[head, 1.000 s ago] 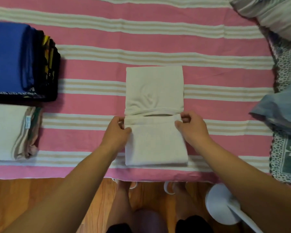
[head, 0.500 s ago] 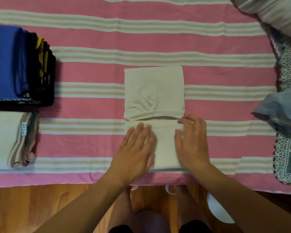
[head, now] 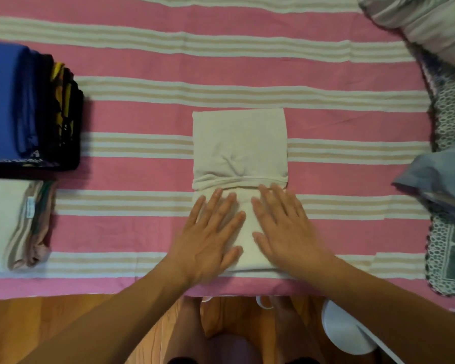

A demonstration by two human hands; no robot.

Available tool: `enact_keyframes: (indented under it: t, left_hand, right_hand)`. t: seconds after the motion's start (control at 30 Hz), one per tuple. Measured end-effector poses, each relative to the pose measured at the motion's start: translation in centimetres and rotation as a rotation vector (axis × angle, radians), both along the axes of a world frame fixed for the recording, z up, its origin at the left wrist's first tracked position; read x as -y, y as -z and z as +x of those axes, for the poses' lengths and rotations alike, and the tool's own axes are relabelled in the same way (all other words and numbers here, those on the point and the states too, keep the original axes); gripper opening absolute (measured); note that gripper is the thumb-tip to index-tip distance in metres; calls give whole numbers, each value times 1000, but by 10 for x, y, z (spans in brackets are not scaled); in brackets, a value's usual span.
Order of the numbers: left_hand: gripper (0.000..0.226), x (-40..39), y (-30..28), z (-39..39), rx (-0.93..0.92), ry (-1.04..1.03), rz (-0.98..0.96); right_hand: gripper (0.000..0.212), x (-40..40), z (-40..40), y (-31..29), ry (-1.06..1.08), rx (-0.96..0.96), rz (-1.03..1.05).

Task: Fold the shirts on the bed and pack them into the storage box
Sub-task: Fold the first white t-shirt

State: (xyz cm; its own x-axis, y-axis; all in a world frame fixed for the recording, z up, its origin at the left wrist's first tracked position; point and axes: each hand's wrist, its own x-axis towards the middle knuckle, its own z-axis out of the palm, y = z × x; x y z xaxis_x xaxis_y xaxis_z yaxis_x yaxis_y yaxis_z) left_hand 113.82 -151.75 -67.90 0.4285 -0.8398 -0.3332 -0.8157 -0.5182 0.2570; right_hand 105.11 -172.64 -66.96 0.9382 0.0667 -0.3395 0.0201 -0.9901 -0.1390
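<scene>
change: both hands sit flatter on the shirt's near fold than half a second ago, I see the left one slid right, fingers now up near the fold line
bed: pink, cream-striped cover
cream shirt: folded, middle of bed near my edge, near half doubled over
dark stack: folded clothes, blue on top, far left
pale stack: folded, just below dark stack
blue garment: crumpled, right edge
left hand: fingers straight, spread, palm pressing near fold
right hand: same, flat beside left, gripping nothing
</scene>
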Motion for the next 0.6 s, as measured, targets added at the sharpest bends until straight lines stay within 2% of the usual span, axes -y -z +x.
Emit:
enact_keyframes:
  t: [0.03,0.1,0.17,0.23,0.33,0.43,0.53,0.6]
  left_hand:
    - [71,-9,-6,-12,3,28,-42]
    - [72,-28,-10,-35,-27,66,-62]
    - [76,-42,-4,-46,-44,84,38]
    - [80,-45,4,-45,-19,61,104]
    - [56,-28,4,-37,38,16,35]
    - [28,-12,-9,-23,-3,-76,-9]
    - [14,-17,-34,-19,-191,-126,24]
    - [15,-35,-51,-28,-363,-160,59]
  right_hand:
    - [72,-5,-14,-8,-75,42,42]
    - [79,-11,-43,-14,-189,-17,106]
    - [90,-10,-61,-5,-190,-151,58]
    - [96,-10,-63,5,-118,-208,0]
    - [92,-17,-51,7,-51,-128,6]
    - [73,-15,-40,-4,54,-86,11]
    - [37,-10,-35,-31,16,-235,32]
    - [33,-4,-42,-51,-27,-386,211]
